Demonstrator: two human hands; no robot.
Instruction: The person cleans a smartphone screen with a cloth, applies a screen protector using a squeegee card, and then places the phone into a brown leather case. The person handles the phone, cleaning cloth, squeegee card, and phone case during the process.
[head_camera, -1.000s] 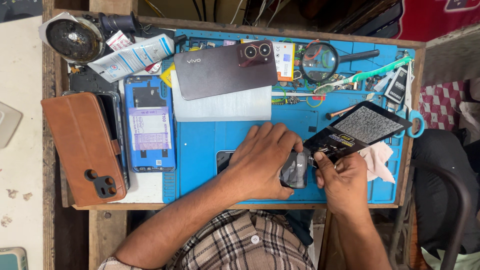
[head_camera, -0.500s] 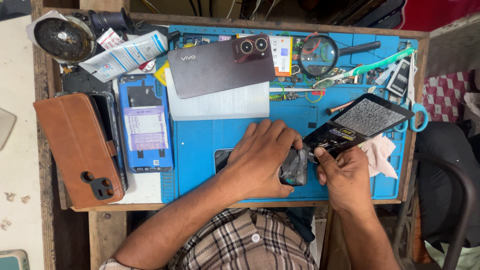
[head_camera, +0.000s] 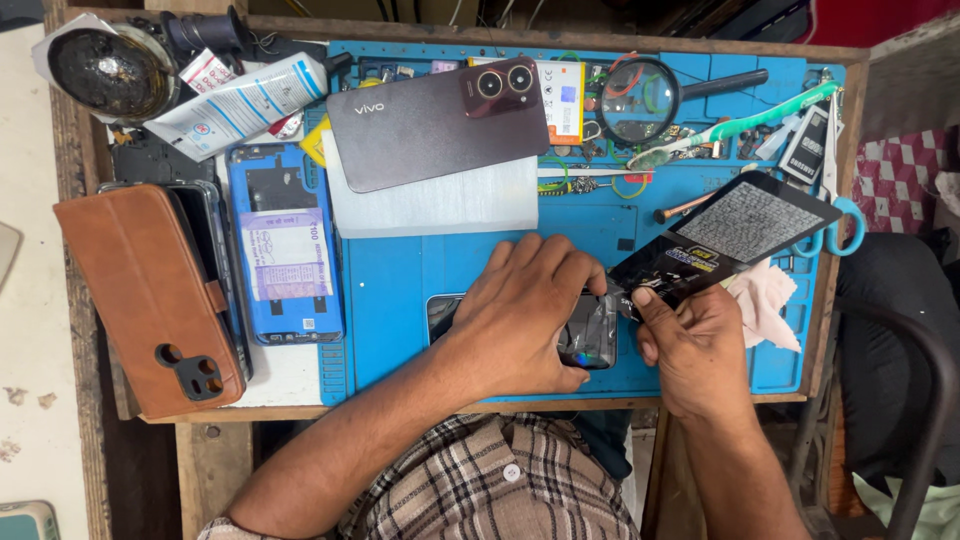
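— Left hand (head_camera: 525, 315)?
— Spread flat, grip pressed down over dark glossy phone (head_camera: 590, 335) on blue rubber repair mat (head_camera: 400, 300), near front edge of wooden surface (head_camera: 300, 412)
— Right hand (head_camera: 695, 345)?
— Thumb and fingers pinched on black flat foil packet (head_camera: 725, 235), just beside phone
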